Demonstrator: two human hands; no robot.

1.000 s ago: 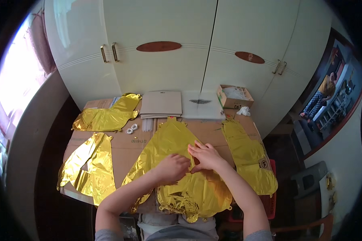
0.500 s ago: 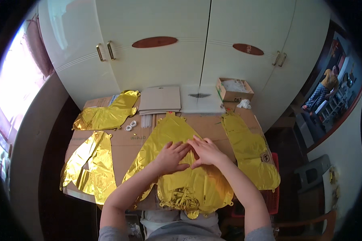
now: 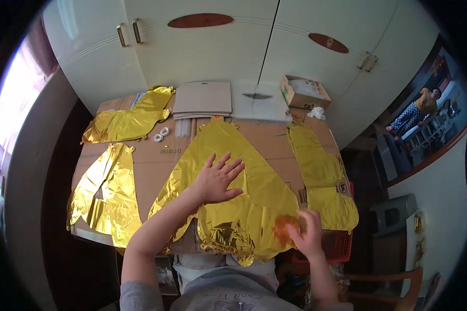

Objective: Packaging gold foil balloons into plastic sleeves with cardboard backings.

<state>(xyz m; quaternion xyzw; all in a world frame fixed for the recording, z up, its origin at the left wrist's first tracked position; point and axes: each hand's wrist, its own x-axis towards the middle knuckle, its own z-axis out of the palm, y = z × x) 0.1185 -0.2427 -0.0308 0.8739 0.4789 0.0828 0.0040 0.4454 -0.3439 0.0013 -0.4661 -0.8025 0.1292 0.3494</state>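
Observation:
A large flat gold foil balloon (image 3: 238, 181) lies uninflated in the middle of the table, wrinkled and dark along its near edge. My left hand (image 3: 218, 181) rests over its centre, palm down with the fingers spread. At the balloon's lower right corner is my right hand (image 3: 308, 230), its thumb and fingers apart and bent, with an orange reflection in the foil beside it. Nothing shows in either hand. More flat gold foil balloons lie around: one with a small gap (image 3: 111, 192) at near left, one (image 3: 129, 119) at far left and one (image 3: 321, 179) on the right.
Cardboard (image 3: 153, 160) covers the table. Two small white rolls (image 3: 161, 135) lie left of centre. Along the back are stacked grey-brown boards (image 3: 202, 98), a box of clear plastic (image 3: 305, 92) and a crumpled white tissue (image 3: 316, 113). Cabinets (image 3: 207, 52) stand behind. Another person (image 3: 417, 111) appears at far right.
My hands were together at the balloon's middle. The right has moved down and right to its lower corner; the left stays near the centre, fingers spread wider. The view has tilted downward.

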